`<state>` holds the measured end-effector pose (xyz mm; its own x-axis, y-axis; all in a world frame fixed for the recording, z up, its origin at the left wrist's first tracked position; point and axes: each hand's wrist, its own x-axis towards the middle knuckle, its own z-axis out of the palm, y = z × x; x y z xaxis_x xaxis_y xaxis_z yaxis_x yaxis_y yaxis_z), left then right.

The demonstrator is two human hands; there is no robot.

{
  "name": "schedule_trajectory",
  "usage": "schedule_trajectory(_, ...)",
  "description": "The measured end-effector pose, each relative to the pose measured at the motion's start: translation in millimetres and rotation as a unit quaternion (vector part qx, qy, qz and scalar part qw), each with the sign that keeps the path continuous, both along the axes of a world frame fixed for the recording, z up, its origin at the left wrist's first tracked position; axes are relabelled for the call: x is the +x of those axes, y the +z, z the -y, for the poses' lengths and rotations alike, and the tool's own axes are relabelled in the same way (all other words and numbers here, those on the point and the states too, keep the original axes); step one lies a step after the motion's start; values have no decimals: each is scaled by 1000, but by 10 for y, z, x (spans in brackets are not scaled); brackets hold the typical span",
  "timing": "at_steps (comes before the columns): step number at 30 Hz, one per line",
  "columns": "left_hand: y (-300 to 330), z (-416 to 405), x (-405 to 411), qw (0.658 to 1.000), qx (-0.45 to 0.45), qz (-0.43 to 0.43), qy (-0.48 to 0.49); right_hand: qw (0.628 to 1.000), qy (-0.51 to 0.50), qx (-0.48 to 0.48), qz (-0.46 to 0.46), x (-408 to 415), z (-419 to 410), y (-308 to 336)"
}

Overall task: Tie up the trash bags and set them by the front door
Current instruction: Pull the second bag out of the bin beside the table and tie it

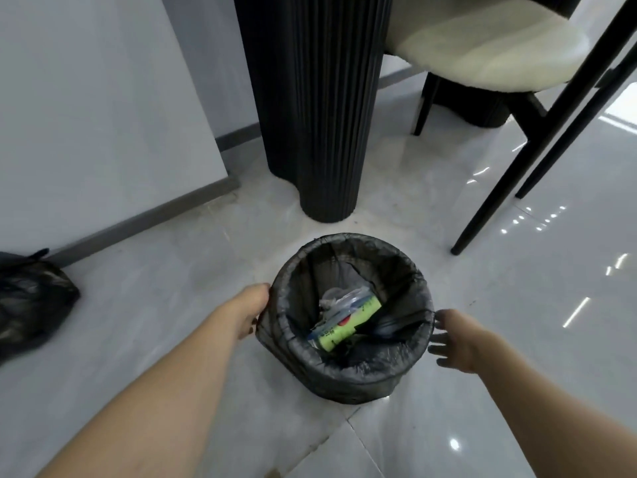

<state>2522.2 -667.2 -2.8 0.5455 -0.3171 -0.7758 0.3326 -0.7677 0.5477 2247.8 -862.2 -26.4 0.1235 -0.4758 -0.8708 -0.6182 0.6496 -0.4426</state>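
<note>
A small round bin lined with a black trash bag (pixel 348 369) stands on the tiled floor in front of me. The bag's edge is folded down over the rim. Inside lie a green wrapper (pixel 348 324) and some clear plastic. My left hand (pixel 253 310) is against the bag's left side, its fingers curled onto the folded edge. My right hand (pixel 456 341) hovers at the right side of the rim with fingers spread, just short of the bag. A second black trash bag (pixel 31 301), knotted at its top, sits on the floor at the far left by the wall.
A black fluted table pedestal (pixel 317 108) stands right behind the bin. A cream-seated chair (pixel 482 43) with thin black legs (pixel 537 132) is at the right. A grey wall panel with a dark skirting (pixel 138 219) runs along the left.
</note>
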Motion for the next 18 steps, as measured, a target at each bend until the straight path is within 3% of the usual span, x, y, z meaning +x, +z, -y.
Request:
schedule_trajectory(10, -19, -91, -119, 982, 40, -162, -87, 994, 23, 79, 75, 46, -357, -52)
schedule_trajectory(18, 121, -58, 0, 989, -1, -149, -16, 987, 37, 95, 122, -48, -299, -20)
